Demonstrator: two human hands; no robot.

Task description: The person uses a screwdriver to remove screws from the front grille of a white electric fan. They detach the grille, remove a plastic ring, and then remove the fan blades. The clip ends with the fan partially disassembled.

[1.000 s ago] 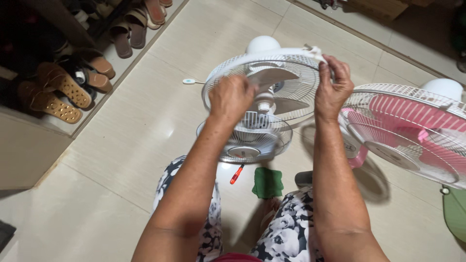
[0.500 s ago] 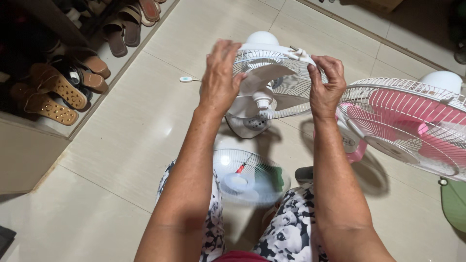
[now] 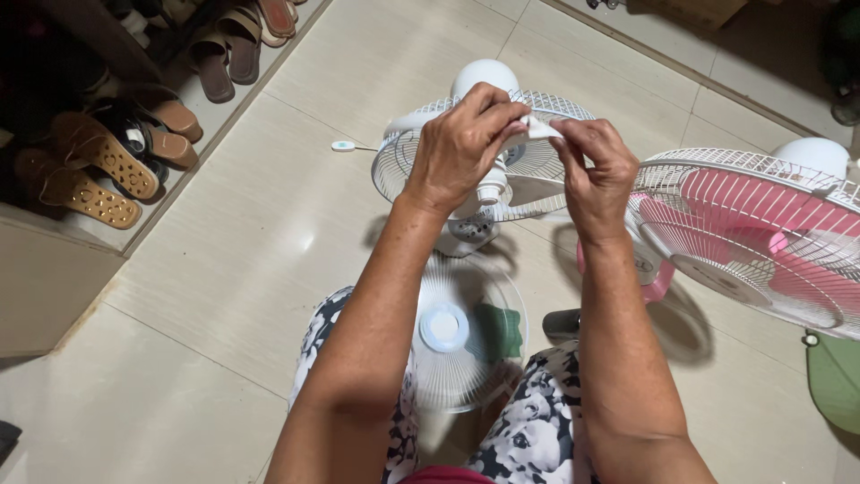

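Round white wire-mesh fan

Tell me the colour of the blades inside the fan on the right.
Pink. The blades show behind a white wire grille in the head view.

A round pale-blue label sits at the loose front grille's centre — nothing else.
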